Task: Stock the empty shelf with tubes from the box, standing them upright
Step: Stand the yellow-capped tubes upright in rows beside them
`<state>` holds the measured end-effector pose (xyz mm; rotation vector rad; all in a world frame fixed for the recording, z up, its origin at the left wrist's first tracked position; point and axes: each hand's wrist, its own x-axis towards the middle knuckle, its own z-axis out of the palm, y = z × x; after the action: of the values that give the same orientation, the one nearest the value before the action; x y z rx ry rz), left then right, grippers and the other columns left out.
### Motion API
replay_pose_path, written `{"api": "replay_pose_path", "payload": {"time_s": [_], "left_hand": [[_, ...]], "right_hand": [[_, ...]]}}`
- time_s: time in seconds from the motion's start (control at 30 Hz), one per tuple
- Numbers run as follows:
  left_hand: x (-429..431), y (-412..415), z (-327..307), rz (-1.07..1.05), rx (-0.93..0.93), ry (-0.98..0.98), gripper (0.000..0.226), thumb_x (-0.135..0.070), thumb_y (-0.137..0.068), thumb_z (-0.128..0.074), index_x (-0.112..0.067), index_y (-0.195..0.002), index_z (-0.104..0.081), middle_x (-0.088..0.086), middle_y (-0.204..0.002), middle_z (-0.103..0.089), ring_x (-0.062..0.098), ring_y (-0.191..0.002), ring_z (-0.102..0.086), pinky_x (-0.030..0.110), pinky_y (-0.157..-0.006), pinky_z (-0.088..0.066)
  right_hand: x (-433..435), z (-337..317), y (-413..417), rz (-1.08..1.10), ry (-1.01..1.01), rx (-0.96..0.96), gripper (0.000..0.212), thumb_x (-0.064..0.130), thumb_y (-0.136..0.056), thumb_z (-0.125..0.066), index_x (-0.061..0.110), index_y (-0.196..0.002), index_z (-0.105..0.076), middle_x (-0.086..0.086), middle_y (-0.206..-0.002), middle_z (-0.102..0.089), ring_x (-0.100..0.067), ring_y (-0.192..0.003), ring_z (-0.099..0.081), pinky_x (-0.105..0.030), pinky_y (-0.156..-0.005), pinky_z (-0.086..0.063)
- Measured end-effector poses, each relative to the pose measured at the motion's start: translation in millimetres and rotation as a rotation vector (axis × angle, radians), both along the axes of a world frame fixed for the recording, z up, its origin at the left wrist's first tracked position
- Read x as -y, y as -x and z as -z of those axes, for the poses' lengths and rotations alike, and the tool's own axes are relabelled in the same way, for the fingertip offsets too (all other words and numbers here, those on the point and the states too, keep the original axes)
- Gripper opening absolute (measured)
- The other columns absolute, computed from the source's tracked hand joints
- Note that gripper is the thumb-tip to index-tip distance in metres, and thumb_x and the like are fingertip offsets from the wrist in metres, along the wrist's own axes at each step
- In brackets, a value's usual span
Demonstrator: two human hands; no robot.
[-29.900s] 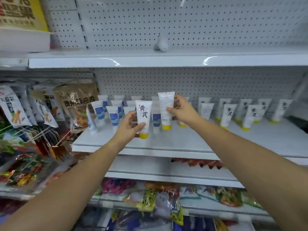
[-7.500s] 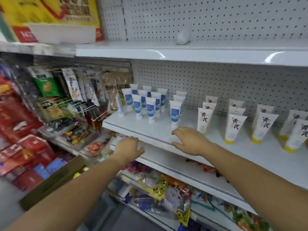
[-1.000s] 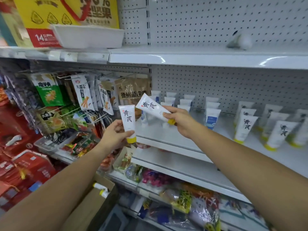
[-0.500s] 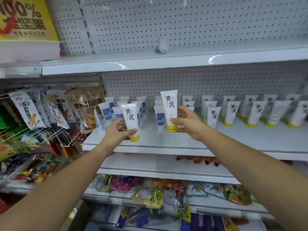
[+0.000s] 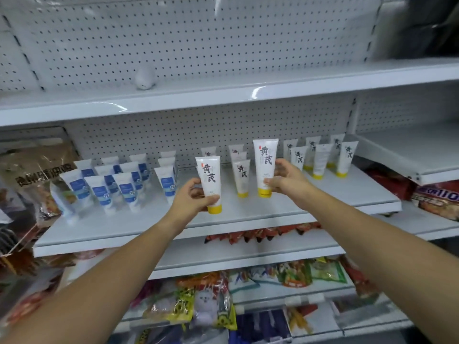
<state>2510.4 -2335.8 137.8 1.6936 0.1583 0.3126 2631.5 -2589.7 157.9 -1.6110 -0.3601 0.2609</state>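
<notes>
Holding two tubes upright at the shelf (image 5: 149,224).
Gripping the left tube (image 5: 208,180) in the left hand (image 5: 191,199) above the shelf's front; gripping the right tube (image 5: 265,160) in the right hand (image 5: 288,180) farther back.

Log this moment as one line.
stage: placing | left hand: holds yellow-capped tube upright | right hand: holds second tube upright | shelf: partly stocked

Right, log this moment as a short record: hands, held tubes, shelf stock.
left hand: grips left tube, upright, yellow cap down
right hand: grips right tube, upright, yellow cap down
shelf: white, partly stocked
shelf left: blue-label tubes standing
shelf right: yellow-cap tubes standing in rows
held tubes touching shelf: cannot tell
</notes>
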Motion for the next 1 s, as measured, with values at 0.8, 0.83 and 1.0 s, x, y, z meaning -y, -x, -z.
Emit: {"api": "replay_pose_path", "payload": {"time_s": [0.8, 0.83, 1.0], "left_hand": [[26, -96, 30, 0.105, -0.015, 0.032, 0.043, 0.0, -0.078, -0.08, -0.008, -0.114, -0.058, 0.014, -0.1, -0.074, 0.029, -0.093, -0.072, 0.047, -0.078, -0.061], [27, -97, 31, 0.095, -0.014, 0.033, 0.044, 0.0, -0.078, -0.08, -0.008, -0.114, -0.058, 0.014, -0.1, -0.074, 0.029, -0.094, -0.072, 0.048, -0.078, -0.061], [39, -95, 36, 0.028, -0.032, 0.031, 0.046, -0.004, -0.076, -0.083, -0.013, -0.114, -0.058, 0.011, -0.101, -0.074, 0.026, -0.093, -0.072, 0.044, -0.076, -0.062]], "right_hand": [[19, 47, -91, 0.142, 0.254, 0.081, 0.055, 0.0, -0.083, -0.072, 0.023, -0.126, -0.047, -0.003, -0.119, -0.062, -0.023, -0.113, -0.06, -0.05, -0.094, -0.054], [19, 49, -96, 0.132, 0.264, 0.09, 0.055, 0.001, -0.083, -0.072, 0.022, -0.128, -0.047, -0.003, -0.12, -0.062, -0.022, -0.113, -0.06, -0.05, -0.095, -0.054], [17, 59, -114, 0.083, 0.303, 0.121, 0.057, 0.001, -0.084, -0.072, 0.017, -0.132, -0.046, -0.004, -0.121, -0.06, -0.022, -0.114, -0.057, -0.049, -0.096, -0.052]]}}
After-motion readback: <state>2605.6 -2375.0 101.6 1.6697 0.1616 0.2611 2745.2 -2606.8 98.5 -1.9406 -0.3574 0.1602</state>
